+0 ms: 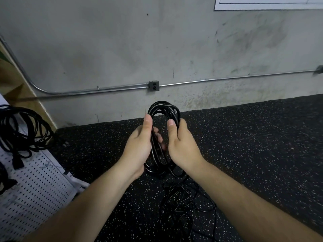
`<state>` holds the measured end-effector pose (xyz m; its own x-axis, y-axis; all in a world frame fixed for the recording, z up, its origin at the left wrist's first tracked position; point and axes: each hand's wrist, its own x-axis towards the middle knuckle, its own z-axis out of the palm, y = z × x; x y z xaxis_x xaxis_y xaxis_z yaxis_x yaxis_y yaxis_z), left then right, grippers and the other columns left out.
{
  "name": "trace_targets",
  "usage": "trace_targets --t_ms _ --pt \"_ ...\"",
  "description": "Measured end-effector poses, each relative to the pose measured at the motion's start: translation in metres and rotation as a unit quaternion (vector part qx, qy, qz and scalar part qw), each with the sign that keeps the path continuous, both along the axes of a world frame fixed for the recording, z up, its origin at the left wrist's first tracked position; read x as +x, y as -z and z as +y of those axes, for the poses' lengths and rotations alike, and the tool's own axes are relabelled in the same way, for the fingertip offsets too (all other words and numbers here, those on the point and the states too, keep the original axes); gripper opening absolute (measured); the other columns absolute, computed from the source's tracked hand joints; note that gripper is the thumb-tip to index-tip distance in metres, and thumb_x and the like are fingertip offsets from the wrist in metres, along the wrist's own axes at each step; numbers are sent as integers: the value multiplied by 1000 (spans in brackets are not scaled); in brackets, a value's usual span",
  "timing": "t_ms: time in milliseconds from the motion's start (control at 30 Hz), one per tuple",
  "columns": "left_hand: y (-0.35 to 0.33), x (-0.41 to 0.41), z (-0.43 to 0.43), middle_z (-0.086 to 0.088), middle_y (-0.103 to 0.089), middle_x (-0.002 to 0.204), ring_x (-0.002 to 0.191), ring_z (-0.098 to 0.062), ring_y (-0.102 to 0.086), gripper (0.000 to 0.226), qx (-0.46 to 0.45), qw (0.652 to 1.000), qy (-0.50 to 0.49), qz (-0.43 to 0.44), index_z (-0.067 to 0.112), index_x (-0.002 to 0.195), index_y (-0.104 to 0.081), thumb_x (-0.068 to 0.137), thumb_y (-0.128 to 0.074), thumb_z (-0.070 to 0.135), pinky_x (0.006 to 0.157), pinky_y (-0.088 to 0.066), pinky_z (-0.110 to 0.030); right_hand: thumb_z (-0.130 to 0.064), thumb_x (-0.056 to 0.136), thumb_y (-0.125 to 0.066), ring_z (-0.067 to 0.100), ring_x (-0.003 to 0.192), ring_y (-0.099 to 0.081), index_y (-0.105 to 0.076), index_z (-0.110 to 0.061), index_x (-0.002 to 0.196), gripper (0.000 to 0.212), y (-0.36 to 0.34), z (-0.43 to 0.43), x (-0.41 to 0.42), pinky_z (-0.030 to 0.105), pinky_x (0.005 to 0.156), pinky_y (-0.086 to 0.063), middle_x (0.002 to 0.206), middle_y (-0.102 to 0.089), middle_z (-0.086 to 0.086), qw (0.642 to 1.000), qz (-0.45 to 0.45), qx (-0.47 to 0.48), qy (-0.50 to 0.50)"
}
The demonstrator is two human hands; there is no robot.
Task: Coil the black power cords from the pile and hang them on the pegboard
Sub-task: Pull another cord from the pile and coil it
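Mid-frame, above the floor (262, 137): one coil (163, 109) of black cord, held between both hands.

- Coil shape: a narrow oval of several turns. Long axis runs up-down in the picture, with the top loop toward the wall (122, 49) and the low end toward the person. The top loop sticks out above both thumbs.
- Left hand (139, 145): clamped on the coil's left side, thumb straight up along the strands, fingers curled round behind.
- Right hand (181, 145): clamped on the right side, thumb over the front, fingers wrapped round the back.
- Hands are close together and level with each other. Only the coil's middle separates them.
- Pile (183, 198): a loose black tangle on the speckled floor, straight below the hands. Strands drop from the coil's low end toward it. Cannot tell if they join.
- Pegboard (35, 186): white, at the left edge, well apart from the hands. It carries a hung bundle (22, 130) of black cord in loose round loops, with a plug (17, 162) dangling below.
- Wall: grey concrete. A conduit (227, 79) runs across it to an outlet box (154, 86), directly behind the coil's top.
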<state>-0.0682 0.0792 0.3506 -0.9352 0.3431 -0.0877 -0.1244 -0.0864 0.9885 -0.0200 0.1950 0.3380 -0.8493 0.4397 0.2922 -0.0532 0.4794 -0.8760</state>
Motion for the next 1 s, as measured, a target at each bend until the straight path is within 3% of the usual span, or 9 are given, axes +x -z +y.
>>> trace_targets --t_ms 67,167,267,400,533,667,733,900,1000 --pt "7 4 5 3 -63 67 58 -9 -60 55 -35 998 -39 47 11 98 -66 100 -41 60 59 -52 -28 -46 107 -29 -2 71 -63 -46 -17 108 34 2 -3 2 17 59 -49 85 -65 -5 999 -23 -23 -36" --pt "17 3 8 -1 -71 82 72 -7 -65 56 -71 988 -72 114 13 98 -68 102 -36 59 76 -54 -31 -47 107 -28 -21 80 -57 -44 -20 116 33 4 -8 5 5 70 -44 94 -62 -18 995 -50 -37 -75" --pt "17 1 10 7 -70 92 85 7 -65 53 -105 978 -66 168 16 104 -65 103 -31 56 75 -47 -10 -48 107 -29 -17 86 -57 -42 -21 123 35 6 -9 4 2 75 -43 101 -60 -19 994 -45 -26 -91" --pt "15 6 16 11 -57 75 61 -2 -58 49 -73 976 20 205 12 103 -55 97 -33 56 58 -46 -15 -43 108 -30 -10 73 -63 -48 -18 119 32 3 5 2 6 66 -46 90 -65 -11 995 -21 -72 -67" --pt "10 1 9 5 -61 73 63 -15 -63 39 -27 974 70 214 5 102 -53 98 -48 43 61 -53 -30 -44 109 -33 2 58 -61 -52 -19 115 31 -5 14 2 20 60 -52 76 -62 -5 989 -15 -134 -68" --pt "1 0 4 3 -50 68 56 -16 -50 25 84 986 84 114 8 96 -49 103 -51 32 61 -50 -35 -80 91 -38 18 101 -70 -61 -35 125 61 6 30 -6 47 100 -53 105 -74 0 970 -75 -194 -124" --pt "-3 -8 -1 4 -45 68 55 -13 -44 22 108 986 66 109 11 93 -49 105 -49 30 60 -48 -31 -90 84 -34 16 117 -66 -61 -39 131 75 13 37 -4 49 108 -47 123 -71 -2 955 -104 -203 -187" --pt "-23 -46 -34 7 -46 68 55 -9 -42 20 173 982 -22 74 17 94 -53 105 -49 33 61 -45 -30 -86 84 -40 13 112 -66 -67 -32 114 67 50 49 14 44 109 -40 106 -75 -5 923 -255 -67 -280" --pt "-32 -68 -56 7 -47 66 54 -9 -42 23 196 971 -116 73 18 90 -50 107 -48 32 59 -46 -27 -64 96 -50 9 101 -65 -67 -23 103 45 78 51 15 33 94 -46 98 -72 -9 899 -338 35 -276"
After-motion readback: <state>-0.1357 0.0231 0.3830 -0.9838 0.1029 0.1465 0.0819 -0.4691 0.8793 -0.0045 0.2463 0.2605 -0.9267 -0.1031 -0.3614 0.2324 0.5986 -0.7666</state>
